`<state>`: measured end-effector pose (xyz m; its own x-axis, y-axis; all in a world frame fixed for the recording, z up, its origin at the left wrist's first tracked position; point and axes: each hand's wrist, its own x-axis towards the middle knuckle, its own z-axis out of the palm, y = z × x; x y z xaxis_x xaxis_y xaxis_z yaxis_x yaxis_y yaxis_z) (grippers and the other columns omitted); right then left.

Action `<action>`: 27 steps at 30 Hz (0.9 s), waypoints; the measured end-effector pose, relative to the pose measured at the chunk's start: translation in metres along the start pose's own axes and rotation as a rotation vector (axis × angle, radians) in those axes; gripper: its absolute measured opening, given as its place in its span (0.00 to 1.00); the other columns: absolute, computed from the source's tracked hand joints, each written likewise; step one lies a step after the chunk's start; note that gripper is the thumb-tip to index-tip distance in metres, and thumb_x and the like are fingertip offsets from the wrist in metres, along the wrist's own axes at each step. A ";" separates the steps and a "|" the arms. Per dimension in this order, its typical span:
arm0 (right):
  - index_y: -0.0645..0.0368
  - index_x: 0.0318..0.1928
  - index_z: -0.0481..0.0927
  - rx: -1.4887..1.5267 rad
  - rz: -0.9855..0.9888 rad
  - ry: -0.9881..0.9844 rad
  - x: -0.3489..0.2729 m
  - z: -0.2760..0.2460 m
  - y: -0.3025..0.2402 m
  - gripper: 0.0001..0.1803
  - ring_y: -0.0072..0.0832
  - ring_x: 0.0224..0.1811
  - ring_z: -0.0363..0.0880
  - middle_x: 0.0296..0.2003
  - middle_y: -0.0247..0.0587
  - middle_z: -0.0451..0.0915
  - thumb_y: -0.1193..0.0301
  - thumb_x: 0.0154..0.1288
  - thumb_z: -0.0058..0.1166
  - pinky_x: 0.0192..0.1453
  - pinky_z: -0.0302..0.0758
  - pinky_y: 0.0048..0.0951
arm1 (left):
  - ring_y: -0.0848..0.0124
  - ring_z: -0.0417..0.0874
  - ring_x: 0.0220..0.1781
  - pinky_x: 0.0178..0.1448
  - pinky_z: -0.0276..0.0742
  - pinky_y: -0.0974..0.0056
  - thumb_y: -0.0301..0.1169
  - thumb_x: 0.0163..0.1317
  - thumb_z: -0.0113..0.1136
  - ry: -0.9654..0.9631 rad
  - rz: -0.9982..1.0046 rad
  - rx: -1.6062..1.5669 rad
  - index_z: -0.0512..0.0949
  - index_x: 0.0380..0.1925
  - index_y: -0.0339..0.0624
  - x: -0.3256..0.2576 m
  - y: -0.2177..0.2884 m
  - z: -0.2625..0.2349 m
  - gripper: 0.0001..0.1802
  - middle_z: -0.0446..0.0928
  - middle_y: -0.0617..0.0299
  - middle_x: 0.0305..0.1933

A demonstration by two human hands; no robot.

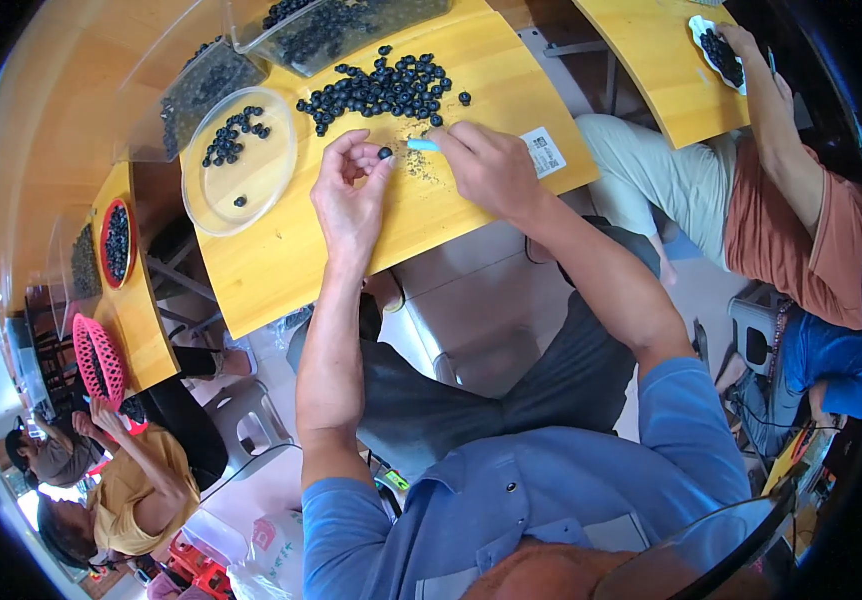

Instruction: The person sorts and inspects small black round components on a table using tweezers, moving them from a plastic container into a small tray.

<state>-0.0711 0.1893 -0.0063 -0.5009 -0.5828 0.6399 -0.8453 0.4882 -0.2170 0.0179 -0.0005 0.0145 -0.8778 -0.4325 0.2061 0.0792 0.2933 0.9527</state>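
Note:
My left hand (351,200) pinches a small round black piece (385,153) between thumb and fingertips, just above the yellow table (281,255). My right hand (491,170) is closed round a slim tool with a light blue handle (424,145). The tool points at the black piece; its tip is too small to make out. Fine brownish crumbs (418,168) lie scattered on the wood between and beyond my hands. Past them spreads a loose heap of similar black pieces (376,95). To the left, a round clear plastic tray (213,195) holds several more.
Clear plastic bins (341,35) of black pieces stand along the far side. A white printed label (543,152) is on the table's right. Other people work at neighbouring tables, one reaching into a white dish (701,28) at right; a pink basket (101,355) stands at left.

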 end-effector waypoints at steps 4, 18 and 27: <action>0.60 0.47 0.85 0.033 -0.103 0.065 0.000 -0.004 -0.001 0.14 0.32 0.33 0.82 0.33 0.35 0.77 0.72 0.60 0.59 0.36 0.80 0.34 | 0.76 0.84 0.44 0.53 0.81 0.70 0.17 0.64 0.71 -0.022 -0.011 0.101 0.77 0.58 0.35 0.000 0.004 0.006 0.22 0.84 0.61 0.44; 0.61 0.48 0.84 0.005 -0.099 0.033 -0.001 -0.007 -0.002 0.15 0.32 0.34 0.82 0.34 0.37 0.78 0.72 0.61 0.59 0.37 0.81 0.33 | 0.76 0.86 0.40 0.47 0.84 0.69 0.18 0.62 0.73 -0.002 -0.017 0.143 0.80 0.55 0.37 -0.002 0.007 0.015 0.21 0.86 0.61 0.40; 0.60 0.47 0.84 0.022 -0.100 0.032 0.002 -0.006 -0.004 0.13 0.32 0.33 0.82 0.33 0.36 0.77 0.72 0.62 0.59 0.36 0.81 0.33 | 0.76 0.85 0.41 0.47 0.83 0.70 0.19 0.62 0.73 0.001 -0.029 0.116 0.80 0.55 0.36 0.000 0.008 0.010 0.21 0.86 0.61 0.40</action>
<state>-0.0672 0.1900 -0.0002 -0.4082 -0.6067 0.6821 -0.8948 0.4139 -0.1673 0.0143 0.0102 0.0198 -0.8783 -0.4433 0.1794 -0.0014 0.3775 0.9260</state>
